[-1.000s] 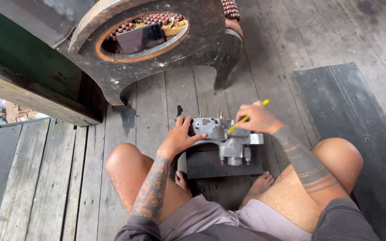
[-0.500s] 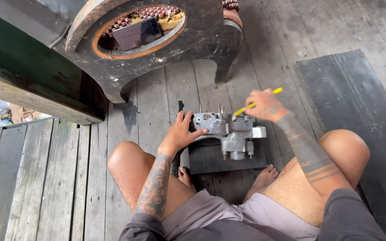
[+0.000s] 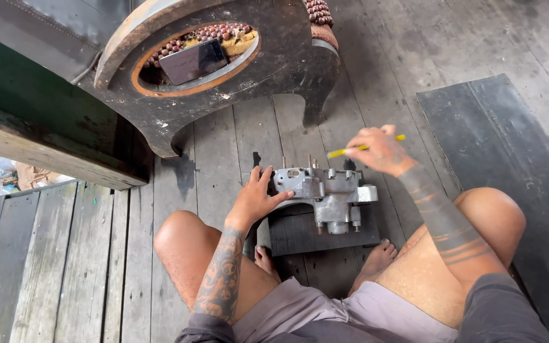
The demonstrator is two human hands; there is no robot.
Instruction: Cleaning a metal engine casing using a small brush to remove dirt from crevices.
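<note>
**Hands at the engine casing**

Your left hand (image 3: 258, 195) lies flat, fingers apart, on the casing's (image 3: 326, 194) 9 o'clock end. Your right hand (image 3: 379, 149), fingers clamped on a yellow tool (image 3: 341, 152), hovers at its 1 o'clock. The casing sits on a dark board (image 3: 300, 232) between your feet; a phone (image 3: 193, 61) lies at 11 o'clock.
</note>
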